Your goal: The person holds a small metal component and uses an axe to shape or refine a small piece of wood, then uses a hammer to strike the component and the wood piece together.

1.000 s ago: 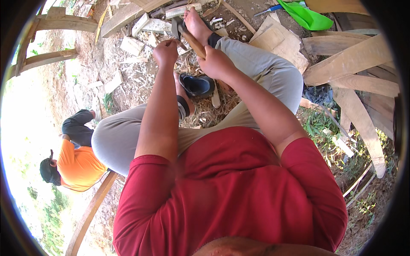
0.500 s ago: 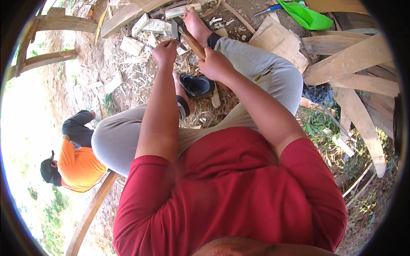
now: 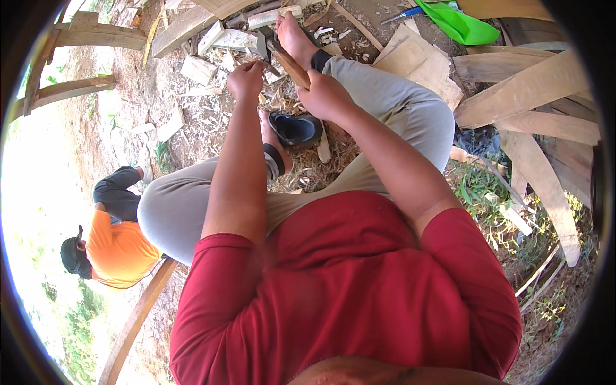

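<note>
Hatchet (image 3: 274, 52), a small one with a dark metal head and a pale wooden handle, lies slanted above the ground between the seated person's knees, just beside a bare foot (image 3: 294, 35). Around it spreads a dirt yard littered with wood chips and offcuts; long curved planks (image 3: 532, 90) are stacked to the right, and another person in an orange shirt (image 3: 119, 250) sits well apart at lower left. A green plastic scoop (image 3: 459, 22) lies at the top right. The right hand (image 3: 326, 97) is wrapped closed around the hatchet handle, low on its length. The left hand (image 3: 245, 80) is curled into a fist near the blade; what it grips is too small to make out, perhaps a piece of wood. A dark shoe (image 3: 296, 128) sits below the hands. To chop well here, short controlled strokes seem wise, with the left fingers kept clear of the edge and the blade angled away from the bare foot.
</note>
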### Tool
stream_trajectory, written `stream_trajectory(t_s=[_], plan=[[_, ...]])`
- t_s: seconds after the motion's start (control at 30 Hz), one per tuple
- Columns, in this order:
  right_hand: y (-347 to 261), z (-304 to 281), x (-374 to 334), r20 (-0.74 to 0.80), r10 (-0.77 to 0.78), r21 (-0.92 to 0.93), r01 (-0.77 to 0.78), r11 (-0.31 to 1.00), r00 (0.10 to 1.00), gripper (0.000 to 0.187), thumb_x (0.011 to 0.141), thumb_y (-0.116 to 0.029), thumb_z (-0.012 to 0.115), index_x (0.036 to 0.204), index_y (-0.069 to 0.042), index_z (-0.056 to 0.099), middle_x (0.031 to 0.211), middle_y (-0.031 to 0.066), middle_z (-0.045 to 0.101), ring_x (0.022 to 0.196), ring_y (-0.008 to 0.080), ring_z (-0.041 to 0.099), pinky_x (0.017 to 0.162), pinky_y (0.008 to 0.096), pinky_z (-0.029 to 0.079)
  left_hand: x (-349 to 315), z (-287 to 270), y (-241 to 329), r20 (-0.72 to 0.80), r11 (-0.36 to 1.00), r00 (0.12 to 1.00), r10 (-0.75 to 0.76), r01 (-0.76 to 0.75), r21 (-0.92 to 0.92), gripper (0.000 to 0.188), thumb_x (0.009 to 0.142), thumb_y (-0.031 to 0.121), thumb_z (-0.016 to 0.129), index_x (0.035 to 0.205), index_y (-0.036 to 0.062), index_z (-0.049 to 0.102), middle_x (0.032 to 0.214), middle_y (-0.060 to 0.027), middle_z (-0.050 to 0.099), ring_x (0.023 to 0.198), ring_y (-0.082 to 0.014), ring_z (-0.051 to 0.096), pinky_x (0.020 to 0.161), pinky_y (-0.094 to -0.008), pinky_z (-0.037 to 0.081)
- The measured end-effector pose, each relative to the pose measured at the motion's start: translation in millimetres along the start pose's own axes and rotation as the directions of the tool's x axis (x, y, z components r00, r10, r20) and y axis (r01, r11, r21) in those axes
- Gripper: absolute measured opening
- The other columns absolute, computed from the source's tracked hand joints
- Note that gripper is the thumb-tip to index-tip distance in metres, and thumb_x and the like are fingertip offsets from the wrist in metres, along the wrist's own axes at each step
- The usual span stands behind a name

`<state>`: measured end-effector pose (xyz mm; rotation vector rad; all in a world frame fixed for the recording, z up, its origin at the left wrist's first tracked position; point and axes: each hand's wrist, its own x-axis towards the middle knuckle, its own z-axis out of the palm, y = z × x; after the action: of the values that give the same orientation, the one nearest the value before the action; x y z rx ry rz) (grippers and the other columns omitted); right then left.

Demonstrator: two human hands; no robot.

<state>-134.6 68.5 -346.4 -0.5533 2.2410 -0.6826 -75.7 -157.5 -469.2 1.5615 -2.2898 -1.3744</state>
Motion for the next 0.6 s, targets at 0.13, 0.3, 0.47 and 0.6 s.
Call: stream_trajectory(t_s=[0.13,0.3,0.47,0.6], plan=[[1,1,0,0.02,0.005,-0.029,-0.005,1.0,1.0,0.048,0.101,-0.032,0.061,0.131,0.005,0.057,0.112,0.0302,0.073,0.109,0.0457,0.07,0.096,0.0521,0.056,4,2,-1,-0.03,0.997,0.999,0.037,-0.035,0.063,0.032,0.087,0.042,0.08,0.106,0.0169,0.086,0.083,-0.0083,0.08,0.076,-0.0202,0.075,0.077,-0.0366,0.059],[5,-1,-2,0.003,0.015,-0.02,-0.015,1.0,1.0,0.048,0.101,-0.031,0.062,0.131,0.006,0.057,0.112,0.0308,0.072,0.108,0.0459,0.071,0.095,0.0519,0.056,7,-1,-5,-0.02,0.998,0.998,0.052,-0.052,0.032,0.033,0.087,0.043,0.079,0.106,0.0167,0.086,0.084,-0.0092,0.08,0.078,-0.0214,0.076,0.078,-0.0368,0.059],[6,-2,-5,-0.032,-0.006,0.033,0.007,0.999,0.999,0.047,0.1,-0.031,0.063,0.129,0.006,0.057,0.109,0.0312,0.072,0.107,0.0471,0.07,0.094,0.0528,0.056,-5,2,14,-0.025,0.998,0.999,0.047,-0.046,0.044,0.024,0.093,0.028,0.075,0.106,0.0108,0.086,0.078,-0.0012,0.075,0.069,-0.0097,0.064,0.063,-0.0288,0.052],[3,-4,-5,-0.01,-0.002,0.04,0.002,0.999,1.0,0.046,0.1,-0.031,0.063,0.128,0.005,0.058,0.109,0.0312,0.073,0.106,0.0475,0.07,0.093,0.0535,0.056,-13,-1,23,-0.008,0.995,0.999,0.052,-0.051,0.083,0.026,0.093,0.03,0.075,0.107,0.0114,0.086,0.078,-0.001,0.075,0.069,-0.0096,0.065,0.066,-0.0288,0.052]])
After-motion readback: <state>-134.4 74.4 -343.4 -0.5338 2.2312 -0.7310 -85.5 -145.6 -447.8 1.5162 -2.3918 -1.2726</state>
